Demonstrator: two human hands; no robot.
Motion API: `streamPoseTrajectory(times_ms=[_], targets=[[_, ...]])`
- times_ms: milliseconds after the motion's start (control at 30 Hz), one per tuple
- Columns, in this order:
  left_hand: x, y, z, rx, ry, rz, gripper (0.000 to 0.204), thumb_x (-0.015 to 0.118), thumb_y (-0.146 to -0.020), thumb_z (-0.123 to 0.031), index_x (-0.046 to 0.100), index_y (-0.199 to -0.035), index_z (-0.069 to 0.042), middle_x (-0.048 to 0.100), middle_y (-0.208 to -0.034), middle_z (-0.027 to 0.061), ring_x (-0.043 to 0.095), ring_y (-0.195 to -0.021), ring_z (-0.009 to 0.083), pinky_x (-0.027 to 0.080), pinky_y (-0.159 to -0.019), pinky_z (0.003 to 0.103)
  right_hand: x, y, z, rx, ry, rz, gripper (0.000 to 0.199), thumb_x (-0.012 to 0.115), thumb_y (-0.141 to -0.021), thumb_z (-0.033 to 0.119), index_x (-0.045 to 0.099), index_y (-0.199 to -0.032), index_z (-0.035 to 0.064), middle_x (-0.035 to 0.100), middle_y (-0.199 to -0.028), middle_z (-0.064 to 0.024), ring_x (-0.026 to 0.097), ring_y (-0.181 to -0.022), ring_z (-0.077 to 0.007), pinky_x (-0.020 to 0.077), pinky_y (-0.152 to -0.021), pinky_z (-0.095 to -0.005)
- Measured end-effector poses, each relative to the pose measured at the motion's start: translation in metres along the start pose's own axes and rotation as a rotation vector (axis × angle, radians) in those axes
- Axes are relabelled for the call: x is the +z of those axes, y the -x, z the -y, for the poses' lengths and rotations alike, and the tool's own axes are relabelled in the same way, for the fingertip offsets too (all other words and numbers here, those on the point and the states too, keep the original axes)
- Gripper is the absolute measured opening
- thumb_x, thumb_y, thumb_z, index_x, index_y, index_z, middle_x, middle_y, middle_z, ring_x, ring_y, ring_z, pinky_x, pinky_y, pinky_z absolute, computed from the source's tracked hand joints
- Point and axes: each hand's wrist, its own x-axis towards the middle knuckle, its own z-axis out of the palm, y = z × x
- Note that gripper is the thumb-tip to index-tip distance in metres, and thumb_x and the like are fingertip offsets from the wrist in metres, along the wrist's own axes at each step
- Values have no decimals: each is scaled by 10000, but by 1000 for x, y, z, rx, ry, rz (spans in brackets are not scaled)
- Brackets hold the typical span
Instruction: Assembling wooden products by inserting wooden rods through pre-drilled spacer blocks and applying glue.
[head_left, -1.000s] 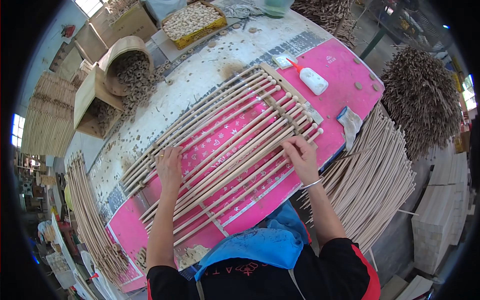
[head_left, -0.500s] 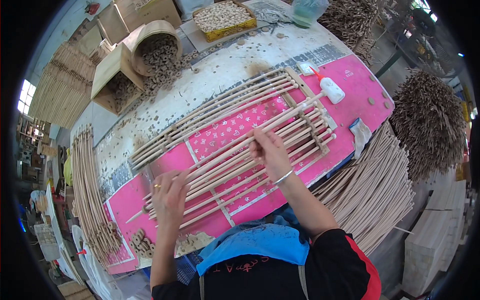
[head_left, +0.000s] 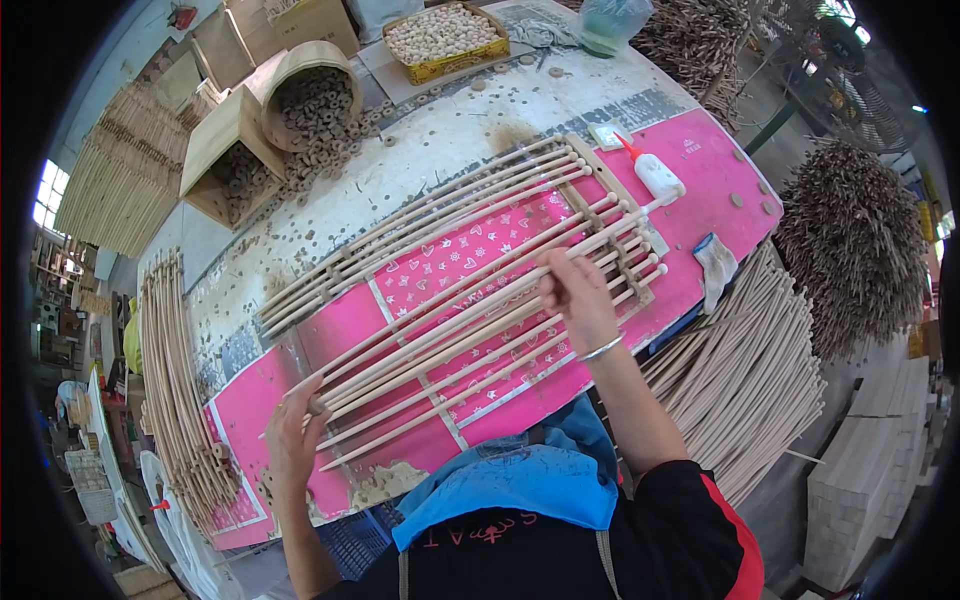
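A rack of long pale wooden rods (head_left: pixel 470 310) joined by cross slats lies slantwise on a pink patterned sheet (head_left: pixel 700 170) on the table. My left hand (head_left: pixel 290 440) grips the rods' lower left ends. My right hand (head_left: pixel 575 295) is closed on one rod near the rack's right part. A second bundle of rods (head_left: pixel 420 235) lies apart, just beyond, along the sheet's far edge.
A white glue bottle (head_left: pixel 655 175) lies at the far right of the sheet, a rag (head_left: pixel 715 265) at its edge. Loose rods (head_left: pixel 745 370) pile on the right, more (head_left: pixel 175 380) on the left. Wooden boxes and a round tub of rings (head_left: pixel 310 90) stand at the back.
Both hands have moved apart along the rods: the left hand slid down to the rods' near ends, the right hand closed on a rod. The far bundle now lies separate from the rack.
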Motion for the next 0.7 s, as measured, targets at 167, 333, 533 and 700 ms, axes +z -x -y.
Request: streamPoseTrajectory(times_ms=[167, 333, 533, 700], targets=[[77, -35, -68, 145, 68, -30, 611, 798, -928, -105, 632, -1516, -91, 755, -1001, 121, 732, -894, 311, 563, -781, 432, 76, 36, -60, 185, 53, 180, 326, 643, -1129, 353, 759, -1159, 50, 680, -808, 4, 642, -697, -77, 507, -627, -239], [92, -48, -110, 75, 377, 20, 815, 753, -981, -79, 384, -1707, -99, 769, -1007, 159, 753, -877, 297, 567, -785, 389, 67, 40, -75, 186, 0, 185, 315, 654, -1124, 320, 736, -1265, 50, 710, -887, -1, 651, -754, -78, 536, -681, -232], [93, -43, -109, 45, 510, 78, 724, 599, -1028, 20, 373, -1711, -59, 729, -921, 60, 634, -815, 109, 525, -790, 289, 54, 44, -67, 123, 112, 459, 374, 754, -1049, 192, 674, -1373, 25, 757, -1056, -30, 729, -973, -97, 599, -794, -262], [84, -28, -91, -82, 512, 146, 690, 655, -1008, 33, 454, -1664, -38, 703, -846, 59, 624, -787, 108, 515, -782, 272, 14, 30, -44, 51, 59, 235, 303, 779, -1031, 172, 737, -1295, 29, 757, -1025, -13, 680, -820, -75, 579, -740, -256]])
